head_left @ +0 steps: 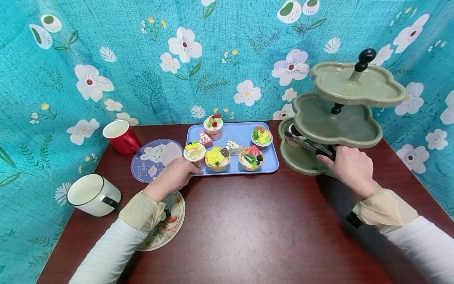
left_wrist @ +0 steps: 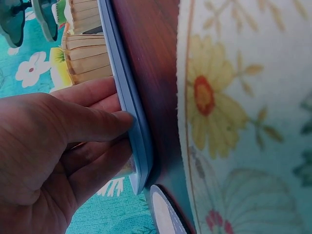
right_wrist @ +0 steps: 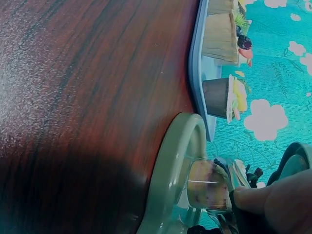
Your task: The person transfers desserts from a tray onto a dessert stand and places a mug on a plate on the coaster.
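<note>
My left hand (head_left: 172, 176) pinches the front left rim of a blue tray (head_left: 232, 133), thumb on the rim, as the left wrist view shows. Several toy desserts stand on the tray, among them a fruit tart (head_left: 217, 158), a berry tart (head_left: 251, 158) and a strawberry-topped cup (head_left: 213, 128). My right hand (head_left: 352, 167) grips black-handled tongs (head_left: 306, 144). Their tips are around a clear dessert cup (right_wrist: 207, 185) on the bottom tier (head_left: 306, 165) of a green three-tier stand. The middle tier partly hides that cup from above.
The stand's middle tier (head_left: 330, 118) and top tier (head_left: 333, 85) overhang the right hand's area. On the left are a red mug (head_left: 122, 138), a white mug (head_left: 93, 197), a purple bunny mat (head_left: 142, 165) and a flowered round mat (head_left: 173, 225) under the left wrist. A floral curtain (head_left: 213, 59) closes the back.
</note>
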`<state>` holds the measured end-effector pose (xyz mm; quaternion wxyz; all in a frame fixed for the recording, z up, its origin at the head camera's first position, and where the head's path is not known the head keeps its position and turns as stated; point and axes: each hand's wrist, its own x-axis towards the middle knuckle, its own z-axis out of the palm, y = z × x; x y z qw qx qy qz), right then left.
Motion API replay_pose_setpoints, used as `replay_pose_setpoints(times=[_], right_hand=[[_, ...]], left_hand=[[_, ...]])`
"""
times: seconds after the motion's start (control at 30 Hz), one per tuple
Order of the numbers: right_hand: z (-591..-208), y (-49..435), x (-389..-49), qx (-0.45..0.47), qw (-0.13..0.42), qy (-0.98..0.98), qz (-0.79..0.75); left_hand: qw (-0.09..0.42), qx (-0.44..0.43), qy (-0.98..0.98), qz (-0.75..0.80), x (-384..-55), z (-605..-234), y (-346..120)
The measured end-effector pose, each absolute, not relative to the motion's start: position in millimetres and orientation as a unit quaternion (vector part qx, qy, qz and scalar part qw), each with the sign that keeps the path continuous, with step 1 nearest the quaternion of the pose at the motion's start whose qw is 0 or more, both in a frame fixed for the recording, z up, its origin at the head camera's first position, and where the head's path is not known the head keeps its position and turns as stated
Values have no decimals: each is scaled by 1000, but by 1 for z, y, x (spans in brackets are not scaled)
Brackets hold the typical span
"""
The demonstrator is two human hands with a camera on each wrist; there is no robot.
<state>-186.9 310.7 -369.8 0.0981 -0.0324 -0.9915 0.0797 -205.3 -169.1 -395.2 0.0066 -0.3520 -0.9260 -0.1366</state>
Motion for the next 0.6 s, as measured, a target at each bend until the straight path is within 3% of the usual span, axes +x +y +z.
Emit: replay_pose_setpoints(times=[0.6], right_hand=[[-376, 317, -190, -37, 73, -992, 100]], left_hand=[[0, -345, -928, -139, -205, -396, -169]])
